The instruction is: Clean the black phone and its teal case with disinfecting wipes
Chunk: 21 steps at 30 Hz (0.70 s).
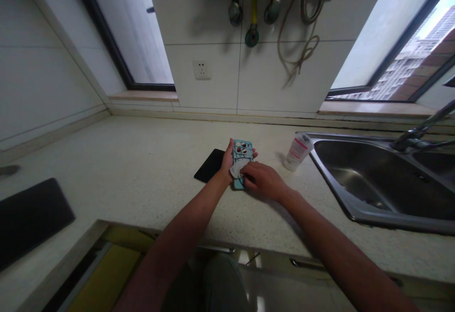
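Observation:
My left hand (228,159) is closed around the edges of a teal phone case (239,184) with a cartoon pattern and round cutouts at its top. Whether a phone sits inside, I cannot tell. A white wipe (236,169) lies over the lower middle of the case, pinched in the fingers of my right hand (266,179) and pressed against the surface. Just left of my left hand, a thin black flat slab (209,166) rests on the counter, partly covered by that hand.
A clear plastic cup (297,151) with pink print stands tilted-looking near the sink (350,207) on the right, below a faucet (415,134). A black cooktop-like panel (33,219) lies at the far left. The pale counter (149,160) meets a tiled wall with a socket (202,69).

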Each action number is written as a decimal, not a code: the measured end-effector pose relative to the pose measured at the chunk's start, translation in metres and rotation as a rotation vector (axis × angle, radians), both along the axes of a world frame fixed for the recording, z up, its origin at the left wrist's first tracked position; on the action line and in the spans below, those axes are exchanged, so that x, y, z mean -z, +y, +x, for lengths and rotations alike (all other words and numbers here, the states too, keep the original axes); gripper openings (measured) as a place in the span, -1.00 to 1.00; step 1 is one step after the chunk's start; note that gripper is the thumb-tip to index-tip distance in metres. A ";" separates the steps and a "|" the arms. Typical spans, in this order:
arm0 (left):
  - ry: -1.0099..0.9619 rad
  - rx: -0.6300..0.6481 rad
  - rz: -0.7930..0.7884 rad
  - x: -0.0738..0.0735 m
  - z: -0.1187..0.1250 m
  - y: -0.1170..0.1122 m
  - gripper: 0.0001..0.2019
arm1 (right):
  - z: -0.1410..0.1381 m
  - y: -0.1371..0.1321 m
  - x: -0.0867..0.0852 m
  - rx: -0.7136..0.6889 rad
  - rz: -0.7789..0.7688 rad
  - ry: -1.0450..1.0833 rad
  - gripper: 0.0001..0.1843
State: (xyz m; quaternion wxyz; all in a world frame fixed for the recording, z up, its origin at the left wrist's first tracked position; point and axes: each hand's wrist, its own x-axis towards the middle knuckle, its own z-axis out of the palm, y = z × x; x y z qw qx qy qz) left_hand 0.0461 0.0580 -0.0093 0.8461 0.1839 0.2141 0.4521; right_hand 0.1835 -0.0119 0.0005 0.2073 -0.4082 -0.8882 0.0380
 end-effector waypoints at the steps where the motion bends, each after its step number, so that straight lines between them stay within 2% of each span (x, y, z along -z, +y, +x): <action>1: 0.009 0.008 -0.007 -0.001 0.000 -0.001 -0.33 | 0.002 0.002 0.000 0.075 0.025 -0.006 -0.85; 5: -0.023 0.074 -0.013 -0.006 0.003 -0.006 -0.34 | 0.007 0.007 0.002 0.340 0.098 0.016 -0.78; 9: -0.028 0.132 -0.010 -0.008 0.008 -0.015 -0.40 | 0.009 0.011 0.001 0.503 0.147 0.068 -0.71; 13: -0.002 0.210 -0.005 -0.005 0.012 -0.022 -0.43 | 0.011 0.014 -0.001 0.561 0.181 0.094 -0.61; 16: 0.011 0.221 -0.002 -0.001 0.015 -0.024 -0.42 | 0.013 0.016 -0.001 0.586 0.175 0.086 -0.59; 19: 0.002 0.190 0.012 0.000 0.016 -0.023 -0.40 | 0.011 0.015 -0.002 0.585 0.165 0.074 -0.63; 21: -0.009 0.121 0.028 -0.001 0.016 -0.020 -0.43 | 0.009 0.012 -0.003 0.551 0.148 0.049 -0.68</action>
